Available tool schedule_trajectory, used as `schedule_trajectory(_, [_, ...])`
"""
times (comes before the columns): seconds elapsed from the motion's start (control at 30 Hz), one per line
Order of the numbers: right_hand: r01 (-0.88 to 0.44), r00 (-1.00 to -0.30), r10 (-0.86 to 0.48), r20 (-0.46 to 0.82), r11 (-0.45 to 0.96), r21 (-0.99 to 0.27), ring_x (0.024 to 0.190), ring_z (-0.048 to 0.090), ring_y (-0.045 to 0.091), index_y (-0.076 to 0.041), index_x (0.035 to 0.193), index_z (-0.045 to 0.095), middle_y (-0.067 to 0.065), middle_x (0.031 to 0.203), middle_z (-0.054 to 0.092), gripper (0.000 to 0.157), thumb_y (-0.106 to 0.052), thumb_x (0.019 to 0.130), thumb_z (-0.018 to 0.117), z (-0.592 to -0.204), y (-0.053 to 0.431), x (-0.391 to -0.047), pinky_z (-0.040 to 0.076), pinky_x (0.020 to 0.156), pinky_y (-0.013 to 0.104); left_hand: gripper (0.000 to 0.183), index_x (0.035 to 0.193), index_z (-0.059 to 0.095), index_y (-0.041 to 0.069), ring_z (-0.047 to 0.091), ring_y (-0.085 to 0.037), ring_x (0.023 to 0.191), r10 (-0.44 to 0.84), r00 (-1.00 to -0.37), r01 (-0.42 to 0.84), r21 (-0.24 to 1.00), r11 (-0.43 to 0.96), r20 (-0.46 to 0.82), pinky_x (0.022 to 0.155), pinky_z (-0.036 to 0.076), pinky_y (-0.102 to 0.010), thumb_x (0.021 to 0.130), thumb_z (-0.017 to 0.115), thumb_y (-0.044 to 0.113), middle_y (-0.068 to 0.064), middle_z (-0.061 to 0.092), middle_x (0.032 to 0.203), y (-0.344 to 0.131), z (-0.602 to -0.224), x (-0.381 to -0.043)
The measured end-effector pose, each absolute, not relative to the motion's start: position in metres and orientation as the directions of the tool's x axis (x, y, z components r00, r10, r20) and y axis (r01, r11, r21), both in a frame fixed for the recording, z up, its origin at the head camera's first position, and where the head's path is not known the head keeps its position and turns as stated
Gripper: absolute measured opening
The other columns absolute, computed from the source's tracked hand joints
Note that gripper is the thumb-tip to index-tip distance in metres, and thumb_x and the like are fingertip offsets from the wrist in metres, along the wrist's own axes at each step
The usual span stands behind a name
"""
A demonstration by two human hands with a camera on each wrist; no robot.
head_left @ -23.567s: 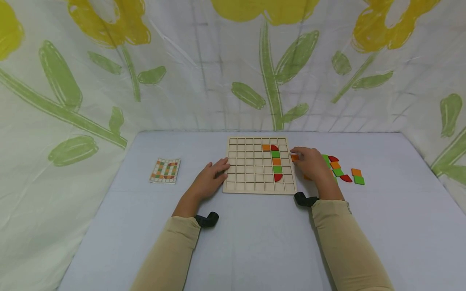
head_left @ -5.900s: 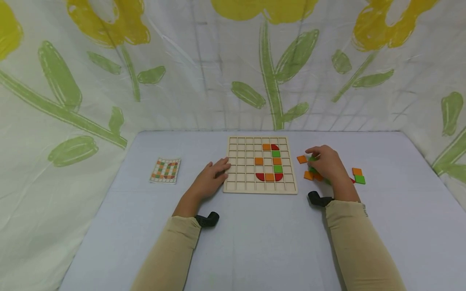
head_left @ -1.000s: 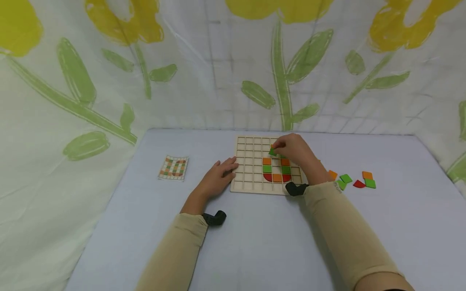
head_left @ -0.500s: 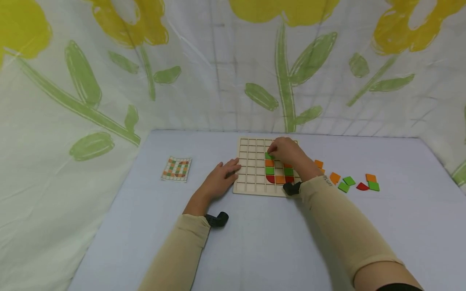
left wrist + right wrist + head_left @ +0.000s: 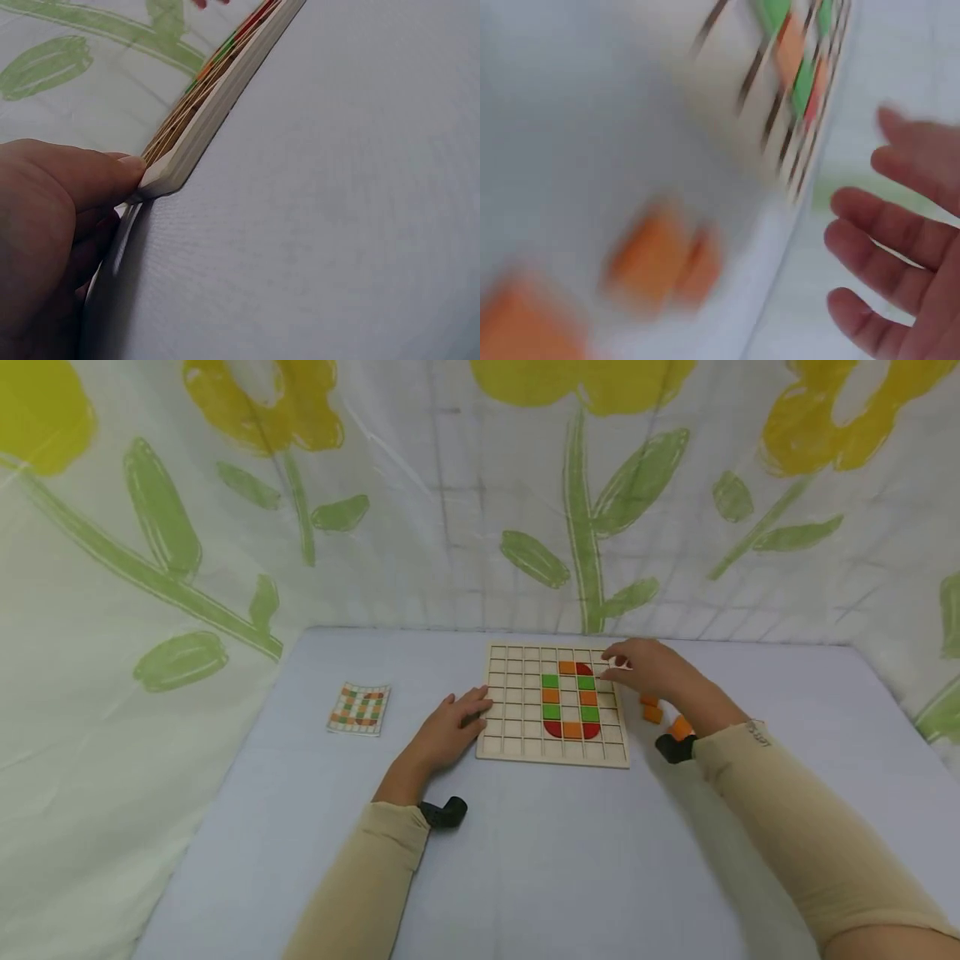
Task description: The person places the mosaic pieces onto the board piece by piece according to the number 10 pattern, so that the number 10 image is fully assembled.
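My left hand (image 5: pixel 442 735) rests at the left edge of the wooden grid board (image 5: pixel 513 747), fingers touching its rim. In the left wrist view the thumb (image 5: pixel 112 176) lies against the board's near corner. Red, orange and green tiles form a loop in the grid, among them a green tile (image 5: pixel 551 681) at the loop's upper left and an orange tile (image 5: pixel 567 667) above it to the right. Over the board's right edge my right hand (image 5: pixel 652 677) hovers with spread fingers and nothing in them; the right wrist view shows loosely bent fingers (image 5: pixel 885 240).
Loose orange tiles (image 5: pixel 652 714) lie on the white table right of the board, partly covered by the right forearm, which hides whatever lies beyond. A small pattern card (image 5: pixel 360 708) with a coloured grid lies left of the board. A flowered cloth (image 5: pixel 420 527) hangs behind.
My right hand has let go of the green tile at the loop's upper left and moved right. Since the oldest frame, the loop has gained its bottom and left tiles. The left hand stays put.
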State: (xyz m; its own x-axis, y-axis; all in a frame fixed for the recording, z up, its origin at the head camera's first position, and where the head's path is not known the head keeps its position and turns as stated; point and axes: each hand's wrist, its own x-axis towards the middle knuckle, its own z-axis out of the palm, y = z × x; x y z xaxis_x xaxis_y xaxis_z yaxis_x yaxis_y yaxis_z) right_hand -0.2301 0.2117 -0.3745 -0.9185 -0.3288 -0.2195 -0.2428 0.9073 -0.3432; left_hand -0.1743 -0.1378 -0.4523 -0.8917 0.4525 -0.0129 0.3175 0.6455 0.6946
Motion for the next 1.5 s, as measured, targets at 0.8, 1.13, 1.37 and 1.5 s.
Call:
schedule_trajectory(0.8, [-0.103,-0.894,-0.235,-0.383,0.937,-0.335,0.135,0.028,0.056,-0.013,0.122,0.071,0.017,0.150,0.043,0.058,-0.051,0.079,0.077,-0.390,0.370,-0.159,0.020,0.093,0.084,0.044,0.146,0.049,0.014,0.024,-0.014,0.150,0.438,-0.898,0.296,0.687,0.664,-0.036,0.127,0.007,-0.037,0.104,0.051,0.025,0.006,0.030,0.161,-0.140,-0.451,-0.175])
schedule_trajectory(1.13, [-0.184,-0.930,-0.264,-0.255,0.936,-0.299,0.133,0.031,0.056,-0.013,0.095,0.078,0.025,0.137,0.056,0.022,-0.031,0.082,0.079,-0.399,0.367,-0.155,0.026,0.100,0.078,0.044,0.146,0.049,0.014,0.024,-0.014,0.150,0.436,-0.899,0.290,0.693,0.660,-0.040,0.127,0.006,-0.036,0.104,0.051,0.024,0.006,0.030,0.161,-0.139,-0.452,-0.174])
schedule_trajectory(1.37, [-0.224,-0.941,-0.285,-0.181,0.927,-0.300,0.102,0.052,0.041,-0.016,0.080,0.070,0.018,0.106,0.063,0.020,-0.029,0.077,0.084,-0.400,0.368,-0.150,0.049,0.082,0.055,0.043,0.146,0.050,0.012,0.025,-0.015,0.150,0.447,-0.894,0.307,0.691,0.655,-0.027,0.127,0.007,-0.037,0.104,0.051,0.024,0.004,0.030,0.161,-0.138,-0.452,-0.174])
schedule_trajectory(1.5, [-0.150,-0.945,-0.239,-0.224,0.923,-0.354,0.090,0.053,0.028,-0.012,0.084,0.069,0.008,0.096,0.062,0.027,-0.035,0.078,0.083,-0.400,0.370,-0.145,0.047,0.072,0.036,0.043,0.145,0.050,0.012,0.025,-0.016,0.150,0.447,-0.894,0.308,0.698,0.646,-0.019,0.127,0.007,-0.037,0.103,0.052,0.023,0.004,0.031,0.160,-0.137,-0.452,-0.174])
